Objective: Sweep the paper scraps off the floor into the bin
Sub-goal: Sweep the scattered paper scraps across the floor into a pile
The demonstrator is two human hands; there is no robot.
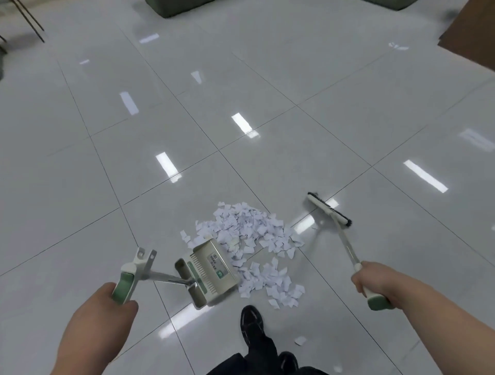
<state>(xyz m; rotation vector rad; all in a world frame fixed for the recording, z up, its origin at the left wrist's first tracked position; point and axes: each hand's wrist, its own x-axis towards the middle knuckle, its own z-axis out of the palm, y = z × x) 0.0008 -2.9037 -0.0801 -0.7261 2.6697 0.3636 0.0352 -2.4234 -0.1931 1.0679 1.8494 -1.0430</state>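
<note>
Left hand point(107, 305) grips dustpan point(209, 270) handle, right hand point(375, 281) grips broom point(328, 209); dustpan partly covers paper scraps point(246, 227).

A glossy floor of large pale grey square tiles point(267, 80) fills the view, crossed by thin dark grout lines point(219, 151); bright white rectangular reflections of ceiling lights point(242, 123) lie across it in loose rows; at the top edge sits the base of a dark green upholstered seat point(174, 6), with a second dark green piece point(393, 3) further right, both cut off by the frame; thin dark brown metal legs point(29, 20) slant in the upper left corner; a flat brown board point(471, 34) lies at the upper right.
</note>
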